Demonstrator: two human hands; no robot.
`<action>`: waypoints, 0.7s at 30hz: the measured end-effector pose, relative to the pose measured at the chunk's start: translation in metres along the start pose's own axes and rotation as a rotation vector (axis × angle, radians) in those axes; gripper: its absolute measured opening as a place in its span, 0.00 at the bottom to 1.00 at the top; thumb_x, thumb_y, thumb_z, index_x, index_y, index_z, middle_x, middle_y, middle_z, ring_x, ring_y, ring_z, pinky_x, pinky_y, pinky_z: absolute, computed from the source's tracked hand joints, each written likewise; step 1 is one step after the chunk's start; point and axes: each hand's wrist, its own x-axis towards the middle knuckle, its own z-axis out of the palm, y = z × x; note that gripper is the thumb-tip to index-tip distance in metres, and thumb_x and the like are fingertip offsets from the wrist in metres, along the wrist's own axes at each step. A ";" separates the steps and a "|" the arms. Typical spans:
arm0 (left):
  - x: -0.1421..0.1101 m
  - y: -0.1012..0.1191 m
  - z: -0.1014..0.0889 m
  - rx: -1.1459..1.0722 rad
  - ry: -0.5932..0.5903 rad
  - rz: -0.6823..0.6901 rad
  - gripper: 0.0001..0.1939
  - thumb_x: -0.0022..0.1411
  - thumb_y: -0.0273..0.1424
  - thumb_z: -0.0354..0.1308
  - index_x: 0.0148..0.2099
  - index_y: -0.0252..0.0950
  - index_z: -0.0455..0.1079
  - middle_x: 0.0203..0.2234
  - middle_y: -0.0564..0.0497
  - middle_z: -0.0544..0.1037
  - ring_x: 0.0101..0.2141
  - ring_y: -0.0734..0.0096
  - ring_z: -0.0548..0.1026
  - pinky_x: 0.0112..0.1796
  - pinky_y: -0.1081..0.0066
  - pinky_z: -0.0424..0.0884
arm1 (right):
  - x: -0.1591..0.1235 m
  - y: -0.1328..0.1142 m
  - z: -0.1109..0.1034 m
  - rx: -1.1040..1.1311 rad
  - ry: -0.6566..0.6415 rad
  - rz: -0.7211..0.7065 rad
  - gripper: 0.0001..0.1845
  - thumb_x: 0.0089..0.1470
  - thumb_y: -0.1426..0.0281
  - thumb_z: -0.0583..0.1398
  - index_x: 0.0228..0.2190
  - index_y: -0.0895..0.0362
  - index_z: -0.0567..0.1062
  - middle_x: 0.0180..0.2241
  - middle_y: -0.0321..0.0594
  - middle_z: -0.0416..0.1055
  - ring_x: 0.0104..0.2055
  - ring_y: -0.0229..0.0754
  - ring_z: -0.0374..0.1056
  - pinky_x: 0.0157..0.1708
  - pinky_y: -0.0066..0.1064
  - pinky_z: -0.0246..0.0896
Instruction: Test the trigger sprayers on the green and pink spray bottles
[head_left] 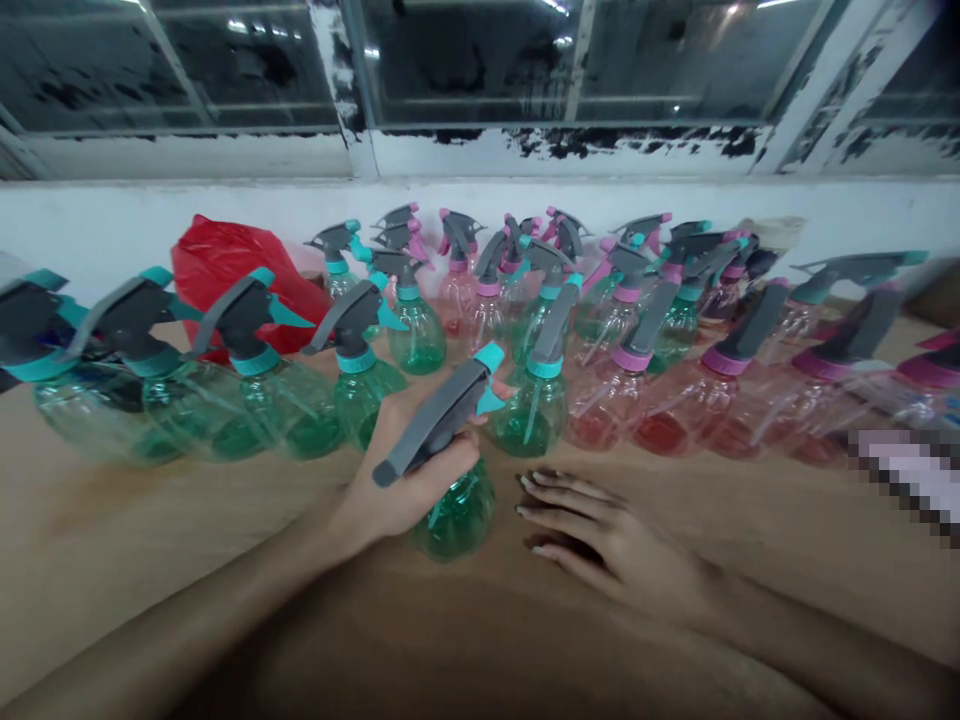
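Note:
My left hand (397, 470) is wrapped round the neck of a green spray bottle (456, 515) with a grey trigger head and teal nozzle (442, 415), standing on the wooden table (150, 540). My right hand (592, 530) lies flat on the table just right of that bottle, fingers stretched out, holding nothing.
Behind stand rows of spray bottles: green ones (255, 400) at left and centre, pink ones (675, 410) at right. A red plastic bag (225, 265) sits at the back left against a white wall ledge (480, 200) under windows. A blurred patch (911, 475) lies at the right edge.

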 end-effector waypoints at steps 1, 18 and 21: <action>0.000 0.000 0.000 0.000 -0.001 0.001 0.19 0.52 0.26 0.51 0.46 0.46 0.68 0.39 0.55 0.76 0.33 0.65 0.74 0.37 0.64 0.72 | 0.000 0.001 0.001 -0.001 -0.003 0.000 0.20 0.58 0.65 0.53 0.52 0.52 0.66 0.57 0.39 0.61 0.61 0.45 0.52 0.57 0.46 0.53; -0.001 -0.006 -0.003 0.054 -0.039 -0.046 0.10 0.54 0.30 0.50 0.39 0.42 0.69 0.29 0.53 0.76 0.28 0.66 0.74 0.35 0.63 0.73 | -0.001 0.001 0.001 0.026 0.028 0.007 0.20 0.58 0.66 0.54 0.52 0.51 0.66 0.56 0.38 0.61 0.60 0.45 0.53 0.58 0.46 0.53; -0.003 -0.010 -0.004 0.074 -0.034 -0.063 0.08 0.54 0.32 0.49 0.36 0.42 0.68 0.27 0.53 0.75 0.27 0.65 0.74 0.34 0.62 0.73 | -0.001 0.001 0.002 0.014 0.018 0.003 0.20 0.58 0.65 0.54 0.52 0.52 0.66 0.57 0.38 0.61 0.61 0.45 0.52 0.58 0.46 0.53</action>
